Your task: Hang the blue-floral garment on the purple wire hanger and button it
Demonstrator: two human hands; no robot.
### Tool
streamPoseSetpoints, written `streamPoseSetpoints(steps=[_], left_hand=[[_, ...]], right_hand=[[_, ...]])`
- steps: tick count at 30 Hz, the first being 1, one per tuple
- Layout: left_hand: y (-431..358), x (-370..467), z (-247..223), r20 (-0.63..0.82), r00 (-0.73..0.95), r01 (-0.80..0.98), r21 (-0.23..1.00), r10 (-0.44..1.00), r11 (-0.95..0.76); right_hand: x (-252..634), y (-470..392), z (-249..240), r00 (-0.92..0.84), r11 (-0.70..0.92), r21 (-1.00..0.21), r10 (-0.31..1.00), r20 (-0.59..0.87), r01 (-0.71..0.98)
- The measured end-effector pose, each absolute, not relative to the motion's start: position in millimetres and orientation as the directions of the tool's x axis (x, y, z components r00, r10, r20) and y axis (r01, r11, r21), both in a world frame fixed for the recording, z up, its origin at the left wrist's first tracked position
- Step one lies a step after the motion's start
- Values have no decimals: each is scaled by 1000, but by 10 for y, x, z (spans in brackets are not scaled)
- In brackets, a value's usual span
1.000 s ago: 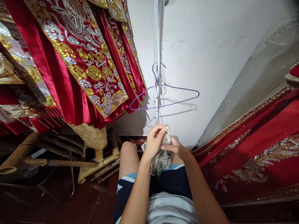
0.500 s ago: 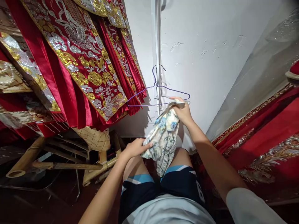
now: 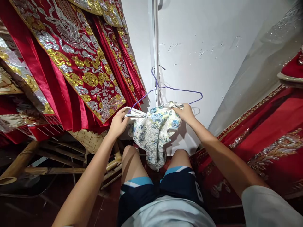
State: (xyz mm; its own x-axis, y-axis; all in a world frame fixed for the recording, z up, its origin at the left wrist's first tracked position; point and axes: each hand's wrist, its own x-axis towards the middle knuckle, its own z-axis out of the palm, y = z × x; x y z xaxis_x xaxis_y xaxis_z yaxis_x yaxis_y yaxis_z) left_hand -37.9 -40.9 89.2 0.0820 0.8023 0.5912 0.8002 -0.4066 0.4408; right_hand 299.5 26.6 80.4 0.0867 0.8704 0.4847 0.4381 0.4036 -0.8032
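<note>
A white garment with a blue and yellow floral print (image 3: pixel 152 129) hangs stretched between my two hands, its lower part drooping above my knees. My left hand (image 3: pixel 118 123) is closed on its upper left edge, by the left end of a purple wire hanger (image 3: pixel 178 89). My right hand (image 3: pixel 186 113) pinches the upper right edge, just below the hanger's right arm. The hanger's hook is up at the white vertical rail (image 3: pixel 156 37). The garment covers the hanger's lower bar; whether its left end is inside the cloth I cannot tell.
Red robes with gold and silver embroidery (image 3: pixel 94 75) hang at the left, above bamboo furniture (image 3: pixel 54 170). More red embroidered cloth (image 3: pixel 267 138) hangs at the right beside a clear plastic cover (image 3: pixel 255 69). A white wall (image 3: pixel 194 37) stands ahead.
My left hand has moved up from the garment's lower part to its upper left edge beside the hanger. The garment is now spread wider in front of the hanger's lower bar.
</note>
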Motion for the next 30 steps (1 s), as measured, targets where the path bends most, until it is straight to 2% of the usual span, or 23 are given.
streamPoseSetpoints(steps=[5, 12, 16, 18, 22, 25, 27, 30], left_hand=[[-403, -178, 1111, 758, 15, 772, 406, 652, -490], [-185, -52, 1358, 681, 147, 867, 260, 717, -424], [-38, -4, 1375, 716, 155, 856, 247, 681, -454], [-2, -18, 1377, 724, 135, 853, 262, 677, -451], [-11, -36, 1399, 733, 122, 868, 249, 669, -431], [-17, -22, 1417, 748, 117, 870, 241, 654, -431], [-2, -40, 1428, 773, 84, 860, 263, 629, -438], [18, -124, 1449, 776, -47, 845, 366, 629, -389]], right_hand=[[2859, 17, 735, -8, 444, -820, 881, 473, 362], [2646, -162, 643, -83, 487, -839, 872, 482, 243], [2715, -321, 717, -146, 563, -800, 827, 543, 208], [2825, -402, 772, -113, 605, -759, 794, 597, 240], [3142, -410, 887, 151, 560, -749, 756, 637, 354], [3404, -299, 1020, 187, 496, -764, 774, 604, 413], [3572, -246, 1154, 80, 467, -781, 836, 543, 414], [3754, -231, 1393, -141, 378, -865, 926, 351, 330]])
